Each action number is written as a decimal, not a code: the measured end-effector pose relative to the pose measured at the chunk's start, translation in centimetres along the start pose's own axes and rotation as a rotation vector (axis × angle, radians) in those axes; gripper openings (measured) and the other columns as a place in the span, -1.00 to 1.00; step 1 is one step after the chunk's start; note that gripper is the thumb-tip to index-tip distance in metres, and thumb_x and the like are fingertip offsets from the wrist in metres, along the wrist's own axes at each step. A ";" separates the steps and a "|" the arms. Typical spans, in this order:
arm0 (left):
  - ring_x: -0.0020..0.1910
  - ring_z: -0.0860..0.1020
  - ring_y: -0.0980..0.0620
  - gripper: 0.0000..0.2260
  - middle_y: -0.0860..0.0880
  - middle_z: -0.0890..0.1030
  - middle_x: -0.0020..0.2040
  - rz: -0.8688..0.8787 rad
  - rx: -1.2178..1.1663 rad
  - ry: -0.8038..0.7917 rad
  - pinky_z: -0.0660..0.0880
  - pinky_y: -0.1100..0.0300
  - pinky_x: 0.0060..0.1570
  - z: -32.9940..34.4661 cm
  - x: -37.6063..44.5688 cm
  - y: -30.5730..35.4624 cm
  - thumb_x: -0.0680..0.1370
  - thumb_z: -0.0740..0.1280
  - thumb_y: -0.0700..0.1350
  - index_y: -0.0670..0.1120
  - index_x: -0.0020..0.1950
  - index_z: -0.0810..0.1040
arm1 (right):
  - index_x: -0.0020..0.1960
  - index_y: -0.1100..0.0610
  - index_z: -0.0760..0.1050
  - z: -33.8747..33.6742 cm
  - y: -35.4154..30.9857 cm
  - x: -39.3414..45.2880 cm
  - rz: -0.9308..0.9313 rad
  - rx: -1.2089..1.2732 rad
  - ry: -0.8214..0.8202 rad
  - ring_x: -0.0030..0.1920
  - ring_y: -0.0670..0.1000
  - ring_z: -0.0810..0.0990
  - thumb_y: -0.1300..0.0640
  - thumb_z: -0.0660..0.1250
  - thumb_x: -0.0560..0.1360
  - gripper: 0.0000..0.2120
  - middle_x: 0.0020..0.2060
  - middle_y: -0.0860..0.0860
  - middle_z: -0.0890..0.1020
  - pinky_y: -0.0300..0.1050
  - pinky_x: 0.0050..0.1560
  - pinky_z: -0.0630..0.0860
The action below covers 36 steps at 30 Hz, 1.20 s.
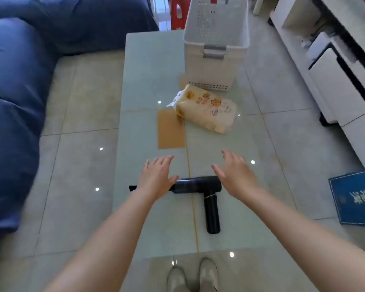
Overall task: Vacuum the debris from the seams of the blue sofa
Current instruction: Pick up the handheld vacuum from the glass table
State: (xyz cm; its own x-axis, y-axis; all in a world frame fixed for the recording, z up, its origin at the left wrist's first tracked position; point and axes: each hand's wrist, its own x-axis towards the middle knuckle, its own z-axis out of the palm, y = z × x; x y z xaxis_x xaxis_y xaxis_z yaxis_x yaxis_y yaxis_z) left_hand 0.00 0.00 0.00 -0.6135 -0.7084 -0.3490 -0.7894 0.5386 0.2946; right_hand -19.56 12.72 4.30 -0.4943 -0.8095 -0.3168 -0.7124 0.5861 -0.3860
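Opening step: tool pickup. The black handheld vacuum (195,187) lies on the glass worktop (148,81), nozzle pointing left toward the blue sofa (15,85). Left hand (156,175) and right hand (234,175) hover over its barrel, fingers spread, holding nothing. Next, likely, a grasp of the handle, then a turn toward the sofa seams.

Blue sofa (15,98), black vacuum (198,185), perforated white basket (216,60), pale-green glass table (148,81).

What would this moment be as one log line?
stage: reaching | left hand: open, over handheld vacuum | right hand: open | vacuum: lying on glass table
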 end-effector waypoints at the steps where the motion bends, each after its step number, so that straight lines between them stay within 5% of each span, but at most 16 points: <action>1: 0.50 0.22 -0.02 -0.39 0.01 0.29 0.52 0.000 0.001 -0.021 0.01 -0.03 0.53 0.9 0.2 -0.1 0.59 0.26 0.13 0.00 0.56 0.14 | 0.50 0.20 0.23 1.2 0.6 0.0 0.054 0.026 -0.029 0.38 0.16 0.36 -0.10 0.20 0.62 -0.44 0.40 0.12 0.44 0.07 0.32 0.37; 10: 0.49 0.23 -0.02 -0.31 0.05 0.28 0.52 0.038 0.072 -0.118 0.03 -0.08 0.51 9.6 1.3 -2.4 0.53 0.34 0.17 0.01 0.56 0.14 | 0.46 0.21 0.26 11.4 5.8 -1.0 0.409 0.323 -0.189 0.27 0.17 0.49 -0.20 0.25 0.57 -0.36 0.26 0.14 0.53 0.06 0.24 0.45; 19: 0.34 0.41 -0.07 -0.44 0.00 0.46 0.38 0.056 0.093 0.024 0.18 0.09 0.39 12.5 1.5 -3.5 0.57 0.33 0.03 -0.04 0.52 0.24 | 0.19 0.22 0.42 15.8 5.3 -2.3 0.401 0.287 -0.198 0.13 0.19 0.54 -0.12 0.31 0.56 -0.57 0.13 0.14 0.56 0.08 0.12 0.52; 36: 0.31 0.42 -0.09 -0.47 0.00 0.49 0.34 -0.035 -0.014 0.081 0.17 0.07 0.39 5.7 -1.1 -3.7 0.57 0.35 0.04 -0.01 0.50 0.28 | 0.12 0.19 0.38 10.3 0.6 -2.6 0.359 0.349 -0.184 0.03 0.16 0.56 -0.10 0.37 0.52 -0.60 0.05 0.12 0.54 0.12 0.05 0.54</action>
State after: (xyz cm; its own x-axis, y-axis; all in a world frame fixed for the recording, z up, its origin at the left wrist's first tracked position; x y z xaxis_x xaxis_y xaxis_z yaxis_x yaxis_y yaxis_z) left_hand 3.51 1.37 -5.73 -0.5817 -0.7612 -0.2867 -0.8094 0.5069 0.2965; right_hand -13.61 15.52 -4.05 -0.5583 -0.5550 -0.6167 -0.2912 0.8271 -0.4807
